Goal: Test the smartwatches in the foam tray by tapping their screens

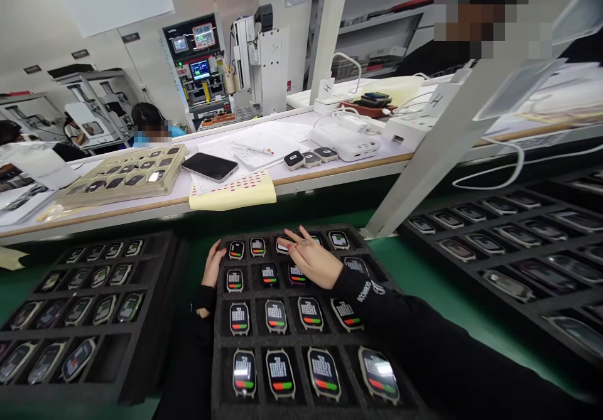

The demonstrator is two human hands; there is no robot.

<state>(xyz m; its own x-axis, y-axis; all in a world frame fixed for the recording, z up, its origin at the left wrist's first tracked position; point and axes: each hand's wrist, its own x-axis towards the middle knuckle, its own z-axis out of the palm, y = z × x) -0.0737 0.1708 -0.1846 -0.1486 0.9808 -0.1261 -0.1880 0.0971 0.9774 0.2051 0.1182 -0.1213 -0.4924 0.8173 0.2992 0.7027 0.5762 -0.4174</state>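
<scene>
A black foam tray [218, 370] lies in front of me, with smartwatch bodies in its pockets. Most of their screens are lit, showing white text above a red and green bar. My left hand [214, 264] grips the tray's left edge near the far corner. Over the far rows, my right hand [316, 260] is stretched out with fingers apart. Its fingertips are at a smartwatch [283, 244] in the farthest row and partly cover it. Another smartwatch [296, 274] sits just below that hand, partly hidden. The right forearm covers part of the tray's right side.
More foam trays of watches stand to the left [155, 319] and right [424, 247] on the green surface. A raised shelf [292, 184] ahead bears a phone [210, 166], papers, a white charger [346, 140] and a beige tray [174, 178]. A slanted post [414, 169] rises at right. Other people are beyond.
</scene>
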